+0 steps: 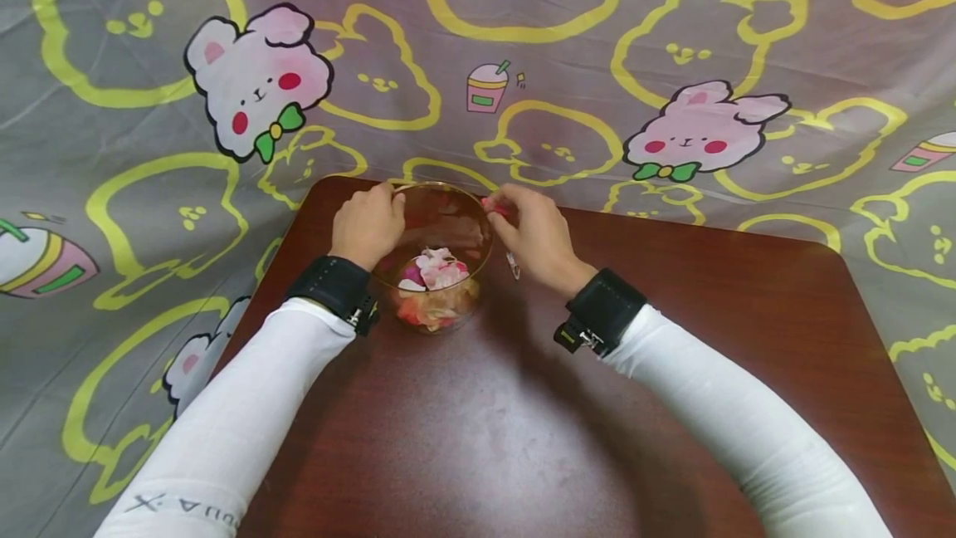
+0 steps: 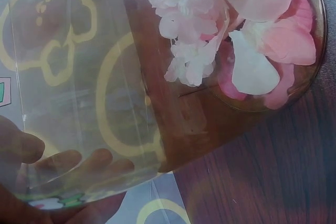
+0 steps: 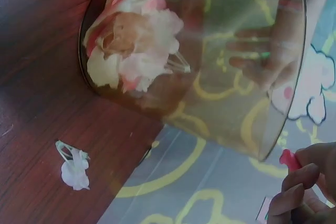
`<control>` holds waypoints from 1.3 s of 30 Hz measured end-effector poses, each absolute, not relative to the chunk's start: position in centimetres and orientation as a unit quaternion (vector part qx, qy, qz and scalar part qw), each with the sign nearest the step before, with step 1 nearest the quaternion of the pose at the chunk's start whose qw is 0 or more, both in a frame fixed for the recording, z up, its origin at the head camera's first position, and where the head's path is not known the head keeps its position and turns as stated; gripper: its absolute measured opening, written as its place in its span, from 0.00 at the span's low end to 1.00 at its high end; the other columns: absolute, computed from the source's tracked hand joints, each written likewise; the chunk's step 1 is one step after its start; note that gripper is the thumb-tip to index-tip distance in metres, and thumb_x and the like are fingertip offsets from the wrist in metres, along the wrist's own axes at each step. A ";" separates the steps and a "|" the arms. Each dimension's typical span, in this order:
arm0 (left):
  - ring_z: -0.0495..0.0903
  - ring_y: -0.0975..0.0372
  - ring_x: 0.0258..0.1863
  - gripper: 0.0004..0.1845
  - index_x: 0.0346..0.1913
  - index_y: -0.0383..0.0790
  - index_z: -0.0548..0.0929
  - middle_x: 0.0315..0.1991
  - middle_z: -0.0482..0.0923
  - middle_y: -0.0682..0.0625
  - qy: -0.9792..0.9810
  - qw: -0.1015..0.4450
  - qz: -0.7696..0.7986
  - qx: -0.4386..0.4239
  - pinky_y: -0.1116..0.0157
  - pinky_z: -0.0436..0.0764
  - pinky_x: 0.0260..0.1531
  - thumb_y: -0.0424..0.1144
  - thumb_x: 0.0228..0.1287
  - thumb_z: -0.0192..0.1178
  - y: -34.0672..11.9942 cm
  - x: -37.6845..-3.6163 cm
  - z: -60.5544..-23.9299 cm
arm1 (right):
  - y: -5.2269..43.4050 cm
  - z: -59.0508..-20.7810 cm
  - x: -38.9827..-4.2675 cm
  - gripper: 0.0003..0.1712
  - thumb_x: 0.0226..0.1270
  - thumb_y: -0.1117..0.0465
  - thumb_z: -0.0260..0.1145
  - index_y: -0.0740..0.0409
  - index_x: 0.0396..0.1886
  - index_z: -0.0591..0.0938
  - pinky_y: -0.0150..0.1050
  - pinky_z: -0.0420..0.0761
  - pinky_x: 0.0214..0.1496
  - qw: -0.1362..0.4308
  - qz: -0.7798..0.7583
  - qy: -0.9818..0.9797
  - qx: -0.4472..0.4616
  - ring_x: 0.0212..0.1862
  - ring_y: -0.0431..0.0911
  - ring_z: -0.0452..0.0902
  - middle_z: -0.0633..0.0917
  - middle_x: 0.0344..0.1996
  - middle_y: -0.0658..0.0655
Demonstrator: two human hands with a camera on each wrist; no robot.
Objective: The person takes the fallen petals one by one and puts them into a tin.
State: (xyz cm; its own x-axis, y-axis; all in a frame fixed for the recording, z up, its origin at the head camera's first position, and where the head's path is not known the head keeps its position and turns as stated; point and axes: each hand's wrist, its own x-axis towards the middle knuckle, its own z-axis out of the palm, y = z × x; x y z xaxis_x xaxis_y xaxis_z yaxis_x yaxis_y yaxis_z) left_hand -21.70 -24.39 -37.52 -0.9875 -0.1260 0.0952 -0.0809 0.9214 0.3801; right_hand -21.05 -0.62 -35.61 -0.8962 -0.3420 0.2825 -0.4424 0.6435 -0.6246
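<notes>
A transparent amber cylindrical vase (image 1: 456,227) stands near the table's far left. Artificial petals and small blossoms (image 2: 184,24) in pink, white and magenta lie at its bottom. My left hand (image 1: 366,227) holds the vase by its rim on the left side; through the wall its fingers show in the left wrist view. Beside the rim on the right, my right hand (image 1: 534,231) pinches a bright pink petal (image 3: 289,158) between thumb and fingers, apart from the glass. A pale small blossom on a stem (image 3: 76,169) lies on the table below that hand.
The brown wooden table (image 1: 709,355) has rounded far corners. Behind and to the left hangs a grey cloth (image 1: 523,131) with yellow outlines and rabbit prints, close to the vase. Black straps with cameras (image 1: 608,310) sit on both wrists.
</notes>
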 end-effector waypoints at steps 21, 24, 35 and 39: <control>0.82 0.34 0.52 0.21 0.59 0.31 0.77 0.54 0.82 0.28 -0.979 0.047 -0.193 0.053 0.38 0.79 0.49 0.44 0.80 0.46 -23.8 -21.7 -37.6 | -1.3 -37.1 -18.1 0.16 0.73 0.55 0.63 0.49 0.56 0.85 0.43 0.83 0.37 0.074 0.253 -0.902 0.342 0.43 0.44 0.83 0.84 0.54 0.52; 0.82 0.33 0.52 0.21 0.60 0.31 0.77 0.54 0.82 0.28 -0.978 0.047 -0.194 0.053 0.37 0.79 0.49 0.44 0.80 0.46 -23.8 -21.7 -37.5 | -0.6 -36.8 -18.1 0.15 0.72 0.54 0.63 0.51 0.54 0.86 0.45 0.83 0.40 0.086 0.273 -0.899 0.332 0.45 0.45 0.84 0.84 0.52 0.52; 0.82 0.33 0.51 0.21 0.59 0.31 0.77 0.54 0.82 0.27 -0.979 0.049 -0.191 0.052 0.37 0.79 0.49 0.44 0.80 0.45 -24.0 -21.7 -37.3 | 5.4 -37.2 -20.1 0.14 0.74 0.53 0.62 0.54 0.50 0.85 0.47 0.78 0.40 0.061 0.320 -0.925 0.194 0.38 0.48 0.81 0.89 0.45 0.55; 0.82 0.33 0.51 0.21 0.60 0.31 0.77 0.54 0.82 0.27 -0.979 0.049 -0.190 0.051 0.37 0.79 0.48 0.44 0.80 0.45 -24.4 -21.6 -37.2 | 7.7 -38.1 -20.8 0.17 0.74 0.49 0.62 0.55 0.52 0.84 0.46 0.78 0.36 -0.004 0.269 -0.949 0.168 0.38 0.49 0.83 0.89 0.44 0.55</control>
State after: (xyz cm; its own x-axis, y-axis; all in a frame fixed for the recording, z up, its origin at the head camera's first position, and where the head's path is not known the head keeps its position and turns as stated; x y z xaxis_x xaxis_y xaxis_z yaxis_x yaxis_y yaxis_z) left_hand -21.62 -24.39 -37.23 -0.9900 -0.1183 0.0763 -0.0811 0.9226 0.3772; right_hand -20.81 7.71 -38.07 -0.9438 -0.3202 0.0821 -0.3157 0.7996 -0.5109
